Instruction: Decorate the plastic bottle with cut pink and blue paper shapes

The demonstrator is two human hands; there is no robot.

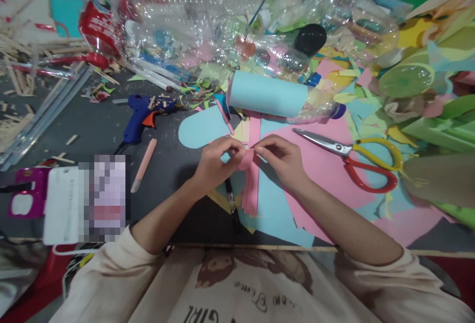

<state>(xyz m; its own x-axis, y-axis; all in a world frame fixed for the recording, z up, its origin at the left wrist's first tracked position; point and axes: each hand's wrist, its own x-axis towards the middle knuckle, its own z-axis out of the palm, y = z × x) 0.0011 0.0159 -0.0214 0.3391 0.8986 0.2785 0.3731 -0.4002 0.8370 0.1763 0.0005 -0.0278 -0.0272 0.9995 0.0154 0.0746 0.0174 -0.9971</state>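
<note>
pink paper (245,162) part-hidden by fingers (233,144), phone (109,195) blurred

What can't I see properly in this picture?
All in the head view:
- Pink paper: the bits pinched by the left hand and right hand are covered by their fingers.
- Phone-like thing: blurred by big square pixels.
- White box's writing: too small to read.
- Shirt lettering: cut off by the bottom edge.
</note>
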